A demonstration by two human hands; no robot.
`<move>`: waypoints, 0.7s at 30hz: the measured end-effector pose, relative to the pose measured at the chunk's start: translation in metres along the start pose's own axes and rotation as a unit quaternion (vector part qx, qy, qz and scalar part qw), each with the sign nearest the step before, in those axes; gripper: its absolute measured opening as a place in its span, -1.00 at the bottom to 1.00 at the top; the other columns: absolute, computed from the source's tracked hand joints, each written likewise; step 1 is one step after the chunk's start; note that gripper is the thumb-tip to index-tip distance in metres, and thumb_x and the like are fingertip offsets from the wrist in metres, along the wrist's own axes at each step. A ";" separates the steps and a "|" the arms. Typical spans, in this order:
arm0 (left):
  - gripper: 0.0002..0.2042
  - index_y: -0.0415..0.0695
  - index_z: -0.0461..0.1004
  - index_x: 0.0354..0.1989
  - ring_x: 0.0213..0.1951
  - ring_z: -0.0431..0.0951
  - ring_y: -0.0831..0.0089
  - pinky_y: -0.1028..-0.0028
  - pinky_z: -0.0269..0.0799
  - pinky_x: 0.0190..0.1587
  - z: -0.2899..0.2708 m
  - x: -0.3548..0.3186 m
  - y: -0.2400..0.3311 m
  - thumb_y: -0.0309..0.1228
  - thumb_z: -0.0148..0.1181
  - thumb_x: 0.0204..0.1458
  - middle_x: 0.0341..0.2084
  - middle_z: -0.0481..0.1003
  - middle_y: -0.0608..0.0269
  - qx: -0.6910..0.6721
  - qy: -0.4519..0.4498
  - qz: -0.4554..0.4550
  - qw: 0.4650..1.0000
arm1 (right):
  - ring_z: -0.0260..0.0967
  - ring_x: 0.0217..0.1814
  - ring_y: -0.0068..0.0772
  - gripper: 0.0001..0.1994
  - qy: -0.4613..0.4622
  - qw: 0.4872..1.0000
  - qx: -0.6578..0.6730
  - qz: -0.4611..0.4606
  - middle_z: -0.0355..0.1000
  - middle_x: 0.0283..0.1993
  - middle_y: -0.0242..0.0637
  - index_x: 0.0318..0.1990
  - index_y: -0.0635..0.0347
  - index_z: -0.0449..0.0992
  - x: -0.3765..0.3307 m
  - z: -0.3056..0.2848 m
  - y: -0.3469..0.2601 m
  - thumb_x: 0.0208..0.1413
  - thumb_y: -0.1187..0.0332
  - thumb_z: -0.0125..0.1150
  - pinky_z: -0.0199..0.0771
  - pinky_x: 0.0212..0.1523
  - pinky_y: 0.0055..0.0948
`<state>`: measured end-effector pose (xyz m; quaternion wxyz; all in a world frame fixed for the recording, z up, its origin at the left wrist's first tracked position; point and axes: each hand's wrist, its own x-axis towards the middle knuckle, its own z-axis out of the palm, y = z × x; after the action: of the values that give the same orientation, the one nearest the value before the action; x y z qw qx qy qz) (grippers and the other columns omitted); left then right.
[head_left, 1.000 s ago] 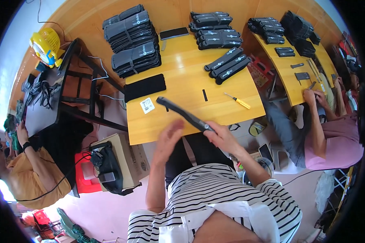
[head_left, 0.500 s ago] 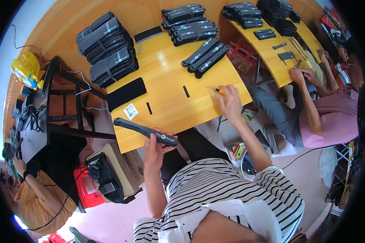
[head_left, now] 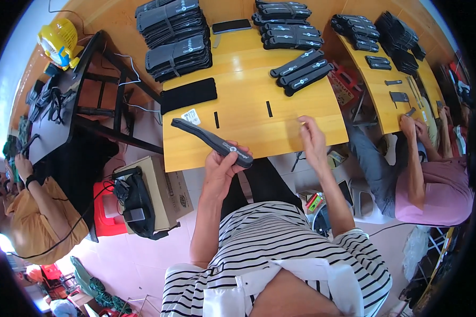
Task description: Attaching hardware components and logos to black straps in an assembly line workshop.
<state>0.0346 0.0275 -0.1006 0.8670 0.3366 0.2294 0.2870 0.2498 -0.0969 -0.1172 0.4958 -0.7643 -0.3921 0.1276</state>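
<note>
My left hand is closed around one end of a long black padded strap with white print. The strap's other end points up and left over the near edge of the yellow table. My right hand hovers over the table's right side, its fingers curled together and slightly blurred. Whatever it holds is hidden. Between the hands and the stacks lie two short black strips. A black fabric piece lies at the left, with a white label below it.
Banded stacks of black straps stand at the back left, with more bundles at the back right. Several similar straps lie nearer. A dark phone rests between. Co-workers sit on both sides; a cardboard box stands left.
The orange-handled pointed tool seen in my right hand is out of sight now. That hand has turned and its fingers have curled. The whole view has shifted; my left hand keeps the strap.
</note>
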 end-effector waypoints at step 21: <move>-0.76 -0.30 0.27 -0.15 -0.34 0.54 0.43 0.42 0.58 -0.30 0.009 -0.005 0.008 -0.47 0.09 0.04 -0.34 0.47 0.05 0.010 0.081 0.063 0.995 | 0.40 -0.51 -0.35 -0.61 -0.187 0.970 0.016 -0.158 0.48 -0.24 -0.18 0.03 0.15 0.39 -0.038 0.034 -0.091 -0.01 0.61 0.01 0.41 -0.45 -0.47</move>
<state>0.0336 0.0255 -0.0881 0.8223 0.3347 0.2804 0.3649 0.1621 -0.0834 -0.0632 0.4396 -0.6475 -0.5912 0.1947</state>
